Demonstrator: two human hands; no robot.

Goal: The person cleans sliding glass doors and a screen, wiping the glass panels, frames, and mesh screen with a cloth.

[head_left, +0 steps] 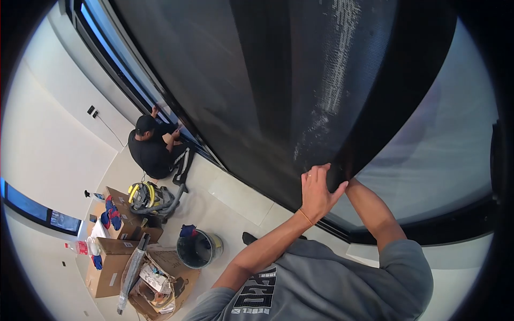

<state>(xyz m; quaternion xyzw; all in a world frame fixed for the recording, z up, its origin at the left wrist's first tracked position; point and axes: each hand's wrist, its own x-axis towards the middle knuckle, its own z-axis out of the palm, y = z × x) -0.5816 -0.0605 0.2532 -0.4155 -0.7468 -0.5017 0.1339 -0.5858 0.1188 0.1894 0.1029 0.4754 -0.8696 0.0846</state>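
Note:
A large dark mesh-like panel (267, 107) in a black frame fills the upper middle of the head view. Pale dotted streaks (337, 69) show on its surface. My left hand (318, 195) is against the panel's lower part near its right edge, thumb spread from the bent fingers; it wears a ring and a thin orange wristband. My right forearm (372, 208) reaches up to that edge, and the hand goes out of sight behind it, so its fingers and anything in them are hidden. Pale glass (428, 144) lies beyond the edge.
Another person (155, 147) in black sits by the window frame on the left. Nearby are a yellow-and-grey vacuum cleaner (147, 198), a dark bucket (184, 251) with a cloth on its rim, cardboard boxes (110, 267) and a clear bottle (77, 247) with a red cap.

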